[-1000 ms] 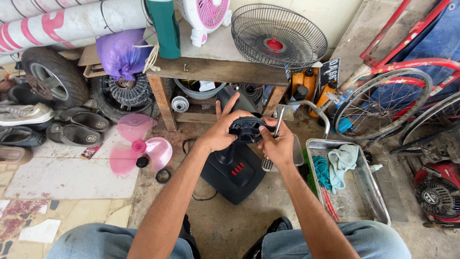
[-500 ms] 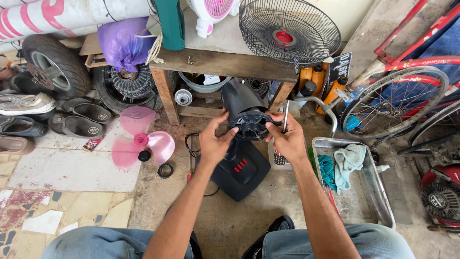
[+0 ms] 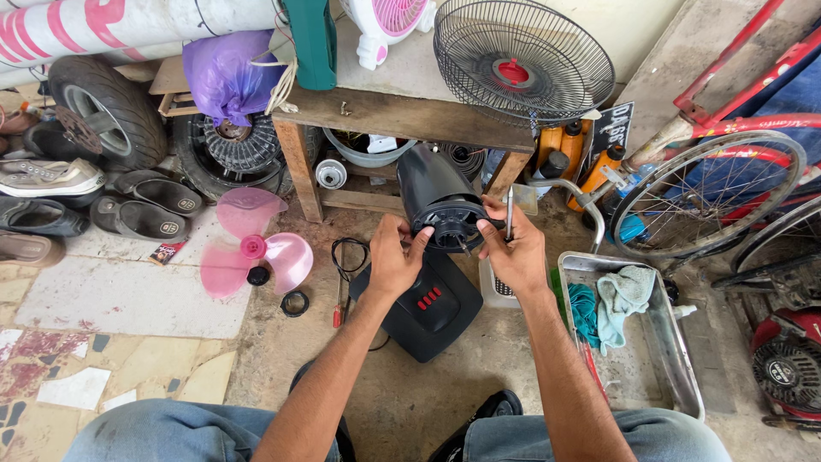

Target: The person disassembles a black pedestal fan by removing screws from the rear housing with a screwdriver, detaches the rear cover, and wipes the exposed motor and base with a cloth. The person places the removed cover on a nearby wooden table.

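Note:
A black fan motor housing [image 3: 438, 198] stands on its black base [image 3: 432, 310], which has red buttons. My left hand [image 3: 393, 261] grips the housing's round front rim from the left. On the right side my right hand [image 3: 513, 252] touches the same rim and holds a thin metal screwdriver [image 3: 509, 210] upright between its fingers. A pink fan blade [image 3: 250, 244] lies on the floor to the left, with a black ring [image 3: 295, 303] and a small black cap [image 3: 257, 275] beside it.
A wooden bench [image 3: 402, 115] behind carries a wire fan guard [image 3: 522, 60] and a small pink fan [image 3: 385, 21]. A metal tray [image 3: 663, 342] with rags sits at right, by a bicycle wheel [image 3: 705, 201]. Tyres [image 3: 107, 111] and shoes [image 3: 51, 201] line the left.
The motor housing has tilted from facing down over the base to pointing up and back. Both hands moved up with it, and the view shifted slightly.

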